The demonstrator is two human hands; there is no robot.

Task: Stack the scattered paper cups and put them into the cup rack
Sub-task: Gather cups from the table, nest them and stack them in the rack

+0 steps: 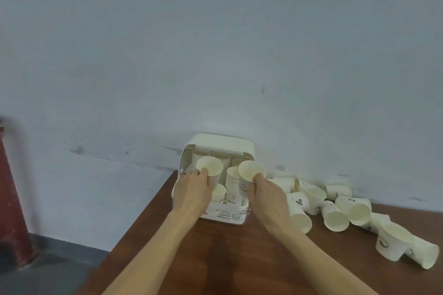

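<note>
a cup (210, 166) is pinched at its rim by the left hand (191, 190) over the cup rack (224, 145), whose cover is lifted. a stack (233, 183) already stands inside, between both hands. a second cup (251, 173) is pinched likewise by the right hand (267, 197). if either cup is lowered tilted, the stack could be toppled. further right, loose cups (335, 215) are strewn across the table (227, 254), crowding the rack's side.

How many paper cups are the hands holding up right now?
2: the left hand grips one cup and the right hand another cup, both over the cup rack. More nested cups may be hidden.
</note>
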